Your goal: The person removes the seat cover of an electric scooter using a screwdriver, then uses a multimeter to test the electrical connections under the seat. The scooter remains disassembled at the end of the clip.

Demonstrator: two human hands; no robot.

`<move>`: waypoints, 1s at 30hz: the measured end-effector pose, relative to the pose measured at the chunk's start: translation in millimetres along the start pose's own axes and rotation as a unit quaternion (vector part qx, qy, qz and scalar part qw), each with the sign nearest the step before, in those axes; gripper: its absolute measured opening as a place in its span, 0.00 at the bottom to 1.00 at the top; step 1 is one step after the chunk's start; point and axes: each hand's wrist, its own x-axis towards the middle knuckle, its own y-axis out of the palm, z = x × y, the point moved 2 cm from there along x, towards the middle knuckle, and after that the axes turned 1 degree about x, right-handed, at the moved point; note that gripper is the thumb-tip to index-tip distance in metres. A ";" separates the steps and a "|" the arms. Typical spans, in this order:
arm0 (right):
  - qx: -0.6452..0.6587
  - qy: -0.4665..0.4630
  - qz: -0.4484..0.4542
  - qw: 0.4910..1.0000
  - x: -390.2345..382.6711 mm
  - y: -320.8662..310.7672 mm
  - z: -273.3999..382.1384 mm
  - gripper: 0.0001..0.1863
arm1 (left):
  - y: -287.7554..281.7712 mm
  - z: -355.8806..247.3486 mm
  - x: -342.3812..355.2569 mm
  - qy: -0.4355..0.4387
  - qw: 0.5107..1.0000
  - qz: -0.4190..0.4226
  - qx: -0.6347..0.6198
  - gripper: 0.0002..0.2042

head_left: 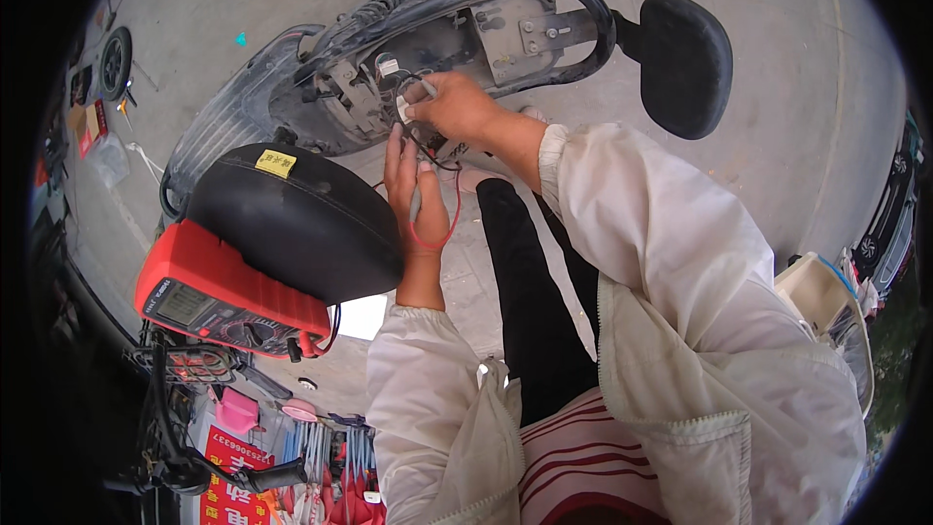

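Note:
My right hand (457, 109) reaches into the open body of a dusty electric scooter (345, 87), closed on a grey test probe (422, 90). A white connector (403, 109) sits at its fingertips, beside a bundle of thin wires. Just below, my left hand (400, 180) has its fingers pointing up toward the connector, with a second grey probe (415, 202) held in it; a red lead (452, 219) loops from there. The probe tips are too small to make out. A red-cased multimeter (228, 297) leans against the black seat (296, 219), its display facing me.
A black padded backrest (686, 65) juts out at the scooter's right end. Handlebars of another bike (170, 408) stand at lower left, near a red sign (233, 472). A loose wheel (115, 63) and a box (87, 126) lie at far left. A pale bin (816, 292) is at right.

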 end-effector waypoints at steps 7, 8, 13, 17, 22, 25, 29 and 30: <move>0.038 0.064 0.073 0.995 -1.5 -7.4 10.7 0.13 | 4.7 2.2 -17.4 -0.085 0.995 -0.030 -0.050 0.19; 0.033 0.066 0.085 0.994 -1.5 -9.6 12.1 0.13 | 5.2 3.2 -18.9 -0.095 0.994 -0.028 -0.049 0.19; -0.016 0.117 0.098 0.988 -8.7 -13.8 34.4 0.14 | 5.2 9.9 -19.9 -0.089 0.994 -0.026 -0.050 0.19; -0.221 -0.055 0.059 0.972 0.0 -10.5 34.3 0.15 | 6.2 17.8 -17.5 -0.077 0.996 -0.010 -0.032 0.20; -0.354 -0.294 -0.053 0.886 -29.9 9.6 56.6 0.12 | 8.0 15.9 -21.0 -0.105 0.991 -0.011 -0.084 0.20; -0.473 -0.311 0.002 0.825 -22.2 24.5 58.4 0.11 | 7.5 11.8 -18.3 -0.104 0.988 -0.014 -0.112 0.21; -0.424 -0.341 -0.085 0.835 6.7 8.8 71.3 0.12 | 4.3 11.1 -17.2 -0.098 0.995 -0.020 -0.028 0.21; -0.374 -0.345 -0.110 0.854 11.4 3.3 76.6 0.13 | 2.9 12.9 -18.6 -0.098 0.994 -0.026 -0.035 0.21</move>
